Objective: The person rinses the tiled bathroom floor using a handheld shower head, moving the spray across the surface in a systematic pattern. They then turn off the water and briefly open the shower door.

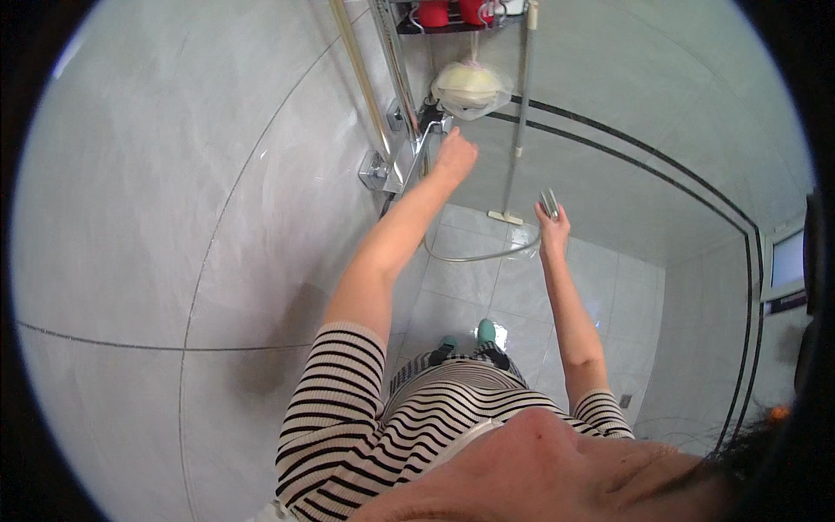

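At the chrome shower mixer (408, 163) on the wall, my left hand (456, 156) is raised beside the lever at its far end, fingers partly curled; whether they touch the lever is hard to tell. Lower and to the right, my right hand (553, 228) grips a handheld shower head (550, 203), seen nearly edge-on. A metal shower hose (476, 258) loops from below the mixer to my right hand. No water spray is visible.
A corner shelf (424, 27) holds red containers, with a pale bath puff (471, 88) hanging below. A floor squeegee (505, 217) stands against the right wall. Green shoes (486, 331) are on the grey tiled floor (522, 287). A small window (786, 264) is at far right.
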{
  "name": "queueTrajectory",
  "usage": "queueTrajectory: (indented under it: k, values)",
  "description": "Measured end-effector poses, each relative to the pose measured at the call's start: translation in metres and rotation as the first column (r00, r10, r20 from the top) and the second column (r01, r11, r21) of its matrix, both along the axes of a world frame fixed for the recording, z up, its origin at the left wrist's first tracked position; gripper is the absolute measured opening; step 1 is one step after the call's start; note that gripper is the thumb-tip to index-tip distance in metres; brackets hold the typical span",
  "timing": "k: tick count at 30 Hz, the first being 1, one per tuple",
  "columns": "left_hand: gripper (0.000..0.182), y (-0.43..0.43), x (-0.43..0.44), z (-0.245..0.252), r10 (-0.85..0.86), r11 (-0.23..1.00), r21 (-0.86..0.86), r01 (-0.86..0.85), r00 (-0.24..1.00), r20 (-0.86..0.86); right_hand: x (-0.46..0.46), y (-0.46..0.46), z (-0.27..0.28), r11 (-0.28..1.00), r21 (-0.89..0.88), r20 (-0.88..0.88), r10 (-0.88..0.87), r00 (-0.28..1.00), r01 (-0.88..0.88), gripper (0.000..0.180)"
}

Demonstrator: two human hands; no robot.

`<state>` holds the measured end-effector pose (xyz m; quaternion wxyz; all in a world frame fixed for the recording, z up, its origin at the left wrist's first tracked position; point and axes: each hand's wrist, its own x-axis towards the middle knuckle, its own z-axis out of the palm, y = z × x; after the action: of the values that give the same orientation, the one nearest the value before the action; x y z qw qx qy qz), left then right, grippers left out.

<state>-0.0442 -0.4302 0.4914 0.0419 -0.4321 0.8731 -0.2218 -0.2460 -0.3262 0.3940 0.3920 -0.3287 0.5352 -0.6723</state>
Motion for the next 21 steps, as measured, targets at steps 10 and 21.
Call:
queueTrajectory:
  k: [10,21]
  values:
    - [0.042,0.146,0.028,0.025,0.025,0.832,-0.160,-0.531,0.324,-0.946,0.089,-0.168,0.132,0.758,-0.357,0.088,0.610,0.788,-0.547,0.035]
    - [0.038,0.139,0.082,0.010,0.439,0.792,0.600,-0.114,-0.576,-0.689,0.168,-0.234,0.158,0.355,-0.288,0.051,0.933,0.356,-0.889,0.032]
